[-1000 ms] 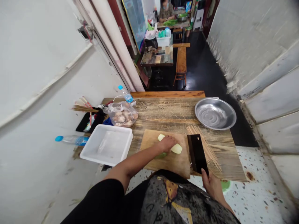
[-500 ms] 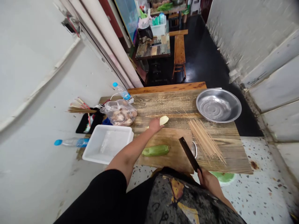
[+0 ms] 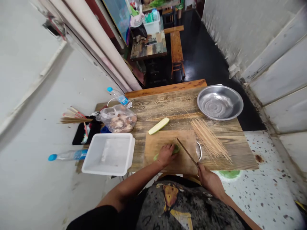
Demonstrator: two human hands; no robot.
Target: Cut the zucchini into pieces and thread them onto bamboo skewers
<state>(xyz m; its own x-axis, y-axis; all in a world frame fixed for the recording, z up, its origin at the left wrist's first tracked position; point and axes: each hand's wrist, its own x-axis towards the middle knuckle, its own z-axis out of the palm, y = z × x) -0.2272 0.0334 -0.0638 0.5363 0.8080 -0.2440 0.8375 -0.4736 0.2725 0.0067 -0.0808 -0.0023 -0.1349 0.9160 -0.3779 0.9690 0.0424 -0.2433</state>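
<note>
My left hand [image 3: 166,154] is closed over a green zucchini half [image 3: 176,149] on the wooden cutting board [image 3: 153,143], covering most of it. In my right hand [image 3: 208,177] is the handle of a knife [image 3: 187,152]; its blade reaches over the board, and the tip comes near the zucchini's right end. Another zucchini half [image 3: 158,126], pale cut face up, lies across the board's far left edge. Right of the board is a loose bundle of thin bamboo skewers [image 3: 209,139].
A white plastic tub [image 3: 108,153] stands on the left, with a bag of mushrooms [image 3: 120,119] and a water bottle [image 3: 120,97] behind it. A metal basin [image 3: 219,102] sits at the back right. Another bottle [image 3: 69,155] lies by the left wall.
My left hand has let go of the pale zucchini half at the back and come nearer, onto the green one. The knife has moved left over the board and turned edge-on to the view.
</note>
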